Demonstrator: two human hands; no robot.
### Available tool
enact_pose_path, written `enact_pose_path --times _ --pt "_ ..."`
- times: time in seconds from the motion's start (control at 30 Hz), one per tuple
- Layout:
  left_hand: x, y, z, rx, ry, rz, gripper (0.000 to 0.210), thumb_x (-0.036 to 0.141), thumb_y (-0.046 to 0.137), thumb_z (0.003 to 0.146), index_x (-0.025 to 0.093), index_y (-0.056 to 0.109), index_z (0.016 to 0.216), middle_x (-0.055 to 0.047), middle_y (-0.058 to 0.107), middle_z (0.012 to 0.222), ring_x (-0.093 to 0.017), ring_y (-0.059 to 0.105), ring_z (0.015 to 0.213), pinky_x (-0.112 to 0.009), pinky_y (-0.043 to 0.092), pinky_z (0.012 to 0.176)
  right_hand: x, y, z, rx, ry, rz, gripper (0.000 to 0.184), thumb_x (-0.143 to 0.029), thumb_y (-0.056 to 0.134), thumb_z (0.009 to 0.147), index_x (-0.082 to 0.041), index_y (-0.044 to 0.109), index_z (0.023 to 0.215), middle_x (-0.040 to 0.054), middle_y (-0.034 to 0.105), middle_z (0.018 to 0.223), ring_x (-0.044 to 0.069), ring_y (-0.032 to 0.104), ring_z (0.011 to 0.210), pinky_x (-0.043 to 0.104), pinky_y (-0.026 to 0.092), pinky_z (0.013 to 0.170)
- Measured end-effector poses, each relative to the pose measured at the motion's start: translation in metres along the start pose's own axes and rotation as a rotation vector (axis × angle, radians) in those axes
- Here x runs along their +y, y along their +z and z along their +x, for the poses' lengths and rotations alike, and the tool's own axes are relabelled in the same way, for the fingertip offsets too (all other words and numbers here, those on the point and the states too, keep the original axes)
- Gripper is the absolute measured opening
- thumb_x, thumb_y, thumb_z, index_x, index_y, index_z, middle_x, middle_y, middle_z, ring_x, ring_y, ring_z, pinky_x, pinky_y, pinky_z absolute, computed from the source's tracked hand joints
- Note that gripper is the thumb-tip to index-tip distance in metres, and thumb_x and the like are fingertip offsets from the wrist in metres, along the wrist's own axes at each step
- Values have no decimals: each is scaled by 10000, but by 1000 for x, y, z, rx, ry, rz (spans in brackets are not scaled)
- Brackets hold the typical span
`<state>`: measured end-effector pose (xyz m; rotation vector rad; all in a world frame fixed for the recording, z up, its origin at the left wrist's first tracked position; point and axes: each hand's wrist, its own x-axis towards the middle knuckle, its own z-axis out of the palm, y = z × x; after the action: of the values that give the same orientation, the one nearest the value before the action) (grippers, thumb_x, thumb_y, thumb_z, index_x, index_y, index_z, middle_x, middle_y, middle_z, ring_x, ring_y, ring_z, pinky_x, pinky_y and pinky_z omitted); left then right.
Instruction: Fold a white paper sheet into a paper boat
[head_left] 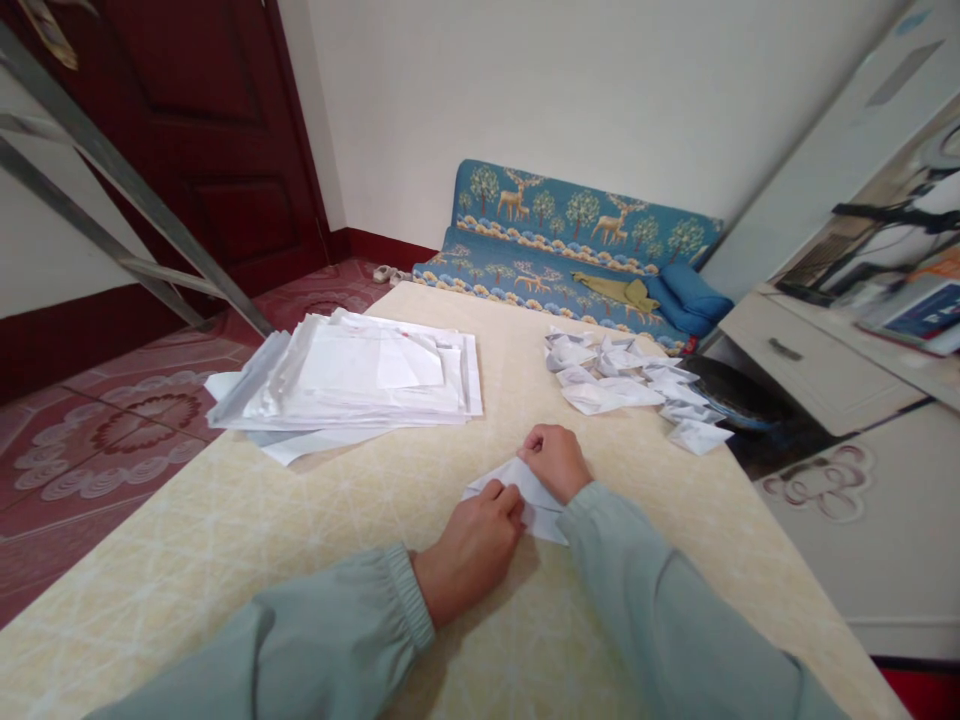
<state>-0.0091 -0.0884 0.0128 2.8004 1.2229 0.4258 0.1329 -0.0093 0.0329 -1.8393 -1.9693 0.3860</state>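
A folded sheet of white paper (545, 520) lies on the table in front of me, under both hands. My left hand (480, 540) is closed, its curled fingers pressing on the paper's left part. At the paper's far edge, my right hand (556, 460) is closed too, with thumb and fingertips pinched on the fold. Part of the paper is hidden behind the hands. To the left sits a stack of loose white paper sheets (352, 370). Several folded white paper pieces (611, 385) lie in a loose heap at the table's far right.
The table (300, 540) has a pale yellow patterned cover. Beyond it stands a blue sofa (555, 240) with a deer print. A metal ladder (127, 190) leans at the left near a dark red door (210, 120). At right is a white cabinet (810, 360).
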Motion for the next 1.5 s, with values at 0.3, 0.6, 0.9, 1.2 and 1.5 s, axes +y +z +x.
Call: enact_pose_path --times 0.3,0.6,0.9,1.2,1.5 --pt "-1 -1 0 11 3 -11 195 197 430 885 136 605 823 -80 544 892 -204 479 848 -326 453 696 2 5 -1 -26 -58 87 55 -163 625 640 -167 611 587 3 610 575 119 530 559 216 365 542" --pt "0 -5 0 14 1 -21 204 206 411 896 138 601 869 -82 548 907 -209 482 839 -330 445 681 23 -13 -13 -196 -144 92 34 -197 646 657 -176 623 643 -21 598 596 110 522 577 209 346 533" --pt "-1 -8 -1 -7 25 -55 234 218 388 909 134 602 868 -85 555 913 -209 481 849 -338 432 703 48 -45 -48 -336 -142 22 54 -232 677 649 -194 643 670 -24 621 630 109 531 583 212 322 517" --pt "-1 -5 -1 3 3 -52 234 218 377 915 142 598 898 -82 554 951 -205 474 882 -333 432 726 43 -35 -23 -383 -112 78 79 -261 709 625 -193 678 650 -25 642 624 112 557 584 207 329 501" --pt "-2 -4 0 9 12 -63 226 213 376 910 147 587 864 -76 549 921 -208 467 859 -340 434 713 57 -60 -47 -361 -81 -76 52 -255 716 618 -221 681 635 -35 652 639 116 577 600 215 328 506"
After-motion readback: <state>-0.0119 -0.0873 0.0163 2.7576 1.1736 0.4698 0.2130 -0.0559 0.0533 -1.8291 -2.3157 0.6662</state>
